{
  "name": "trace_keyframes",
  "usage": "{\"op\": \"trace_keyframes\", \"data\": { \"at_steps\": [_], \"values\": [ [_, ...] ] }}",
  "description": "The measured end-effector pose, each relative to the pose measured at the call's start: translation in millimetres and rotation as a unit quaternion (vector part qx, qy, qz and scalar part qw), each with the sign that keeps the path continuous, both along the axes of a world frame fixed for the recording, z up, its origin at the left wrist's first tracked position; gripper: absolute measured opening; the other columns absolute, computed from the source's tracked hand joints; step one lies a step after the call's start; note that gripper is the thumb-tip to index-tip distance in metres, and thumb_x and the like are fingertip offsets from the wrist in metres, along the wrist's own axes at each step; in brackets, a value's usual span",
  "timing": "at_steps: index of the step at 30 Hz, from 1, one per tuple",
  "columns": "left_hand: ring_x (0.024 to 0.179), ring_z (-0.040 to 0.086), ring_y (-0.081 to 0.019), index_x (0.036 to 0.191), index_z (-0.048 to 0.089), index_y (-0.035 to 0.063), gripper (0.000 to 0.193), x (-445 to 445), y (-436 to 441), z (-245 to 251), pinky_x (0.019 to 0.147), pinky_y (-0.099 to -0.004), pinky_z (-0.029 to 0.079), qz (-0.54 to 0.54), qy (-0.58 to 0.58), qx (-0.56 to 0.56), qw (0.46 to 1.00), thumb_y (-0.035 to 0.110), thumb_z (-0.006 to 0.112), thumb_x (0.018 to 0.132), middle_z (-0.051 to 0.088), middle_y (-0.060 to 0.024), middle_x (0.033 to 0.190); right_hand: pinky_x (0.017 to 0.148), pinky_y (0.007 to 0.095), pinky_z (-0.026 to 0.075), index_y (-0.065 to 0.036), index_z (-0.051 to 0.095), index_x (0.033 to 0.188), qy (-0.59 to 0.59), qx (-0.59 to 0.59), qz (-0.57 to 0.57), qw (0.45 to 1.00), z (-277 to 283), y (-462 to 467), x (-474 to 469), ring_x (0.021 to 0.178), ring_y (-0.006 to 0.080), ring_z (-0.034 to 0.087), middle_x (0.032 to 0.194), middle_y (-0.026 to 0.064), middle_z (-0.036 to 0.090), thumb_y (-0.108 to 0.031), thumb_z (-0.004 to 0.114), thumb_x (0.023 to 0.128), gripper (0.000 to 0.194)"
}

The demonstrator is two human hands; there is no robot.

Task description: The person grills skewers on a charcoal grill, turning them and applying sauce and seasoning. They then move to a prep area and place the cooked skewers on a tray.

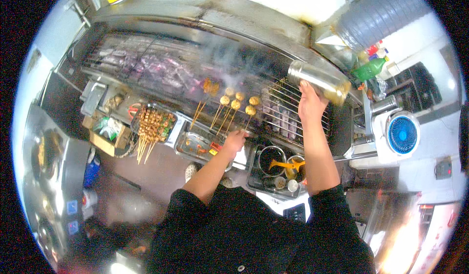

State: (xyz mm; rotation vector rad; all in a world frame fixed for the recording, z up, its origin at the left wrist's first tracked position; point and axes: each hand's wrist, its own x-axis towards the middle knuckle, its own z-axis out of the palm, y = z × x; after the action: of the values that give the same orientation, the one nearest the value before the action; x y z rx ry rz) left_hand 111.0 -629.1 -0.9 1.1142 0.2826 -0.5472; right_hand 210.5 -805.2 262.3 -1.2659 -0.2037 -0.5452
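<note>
My right hand (311, 103) is closed around a metal shaker canister (318, 81), held tilted above the right part of a charcoal grill (146, 63). Near the grill's front edge, my left hand (235, 142) grips the stick of a skewer of round, browned balls (251, 110). Just left of it, more ball skewers (225, 100) lie over the grill, their sticks pointing towards me. A skewer of orange-brown food (210, 87) is further left, and smoke rises behind the balls. Wire grating (282, 105) covers the grill's right end.
A tray of meat skewers (155, 125) stands at front left, beside a cardboard box (102, 145). Before me are a metal tray (194, 142) and a black tray (253, 180) with containers and an orange-handled utensil (285, 164). A fan (403, 133) and a green bottle (370, 69) are right.
</note>
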Motion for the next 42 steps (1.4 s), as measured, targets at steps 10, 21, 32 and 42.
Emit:
{"op": "trace_keyframes", "data": {
  "at_steps": [10, 21, 32, 42],
  "values": [
    [0.058, 0.048, -0.0087, 0.105, 0.060, 0.0174, 0.017, -7, 15, 10, 0.054, -0.0268, 0.036, 0.013, 0.120, -0.142, 0.982, 0.033, 0.060, 0.097, 0.059, 0.0047, 0.078, 0.086, 0.0377, 0.055, 0.001, 0.050, 0.130, 0.071, 0.008, 0.042, 0.997, -16, 15, -22, 0.105, 0.0255, 0.067, 0.119, 0.0136, 0.065, 0.008, 0.069, 0.081, 0.053],
    [0.071, 0.064, -0.0154, 0.117, 0.060, 0.0127, 0.028, -68, 65, -8, 0.056, -0.0324, 0.049, -0.110, 0.063, -0.065, 0.990, 0.024, 0.067, 0.093, 0.067, -0.0013, 0.093, 0.078, 0.0349, 0.057, 0.002, 0.059, 0.119, 0.093, -0.049, -0.034, 0.994, -6, 37, 24, 0.093, 0.0217, 0.069, 0.110, 0.0102, 0.068, 0.005, 0.079, 0.075, 0.048],
    [0.073, 0.063, -0.0179, 0.127, 0.054, 0.0027, 0.047, -133, 232, -32, 0.057, -0.0300, 0.049, 0.046, 0.135, 0.080, 0.987, 0.032, 0.067, 0.093, 0.069, -0.0079, 0.100, 0.084, 0.0397, 0.057, 0.001, 0.058, 0.121, 0.117, -0.013, -0.004, 0.993, 16, 25, 14, 0.100, 0.0246, 0.069, 0.108, 0.0123, 0.068, 0.003, 0.073, 0.081, 0.043],
    [0.084, 0.064, -0.0188, 0.127, 0.056, 0.0057, 0.047, -60, 245, 11, 0.068, -0.0328, 0.052, 0.098, 0.040, 0.081, 0.991, 0.041, 0.059, 0.097, 0.065, -0.0074, 0.100, 0.099, 0.0417, 0.053, 0.002, 0.055, 0.127, 0.196, 0.011, 0.022, 0.980, 24, 68, -19, 0.112, 0.0267, 0.065, 0.121, 0.0177, 0.065, 0.005, 0.075, 0.078, 0.053]
  ]
}}
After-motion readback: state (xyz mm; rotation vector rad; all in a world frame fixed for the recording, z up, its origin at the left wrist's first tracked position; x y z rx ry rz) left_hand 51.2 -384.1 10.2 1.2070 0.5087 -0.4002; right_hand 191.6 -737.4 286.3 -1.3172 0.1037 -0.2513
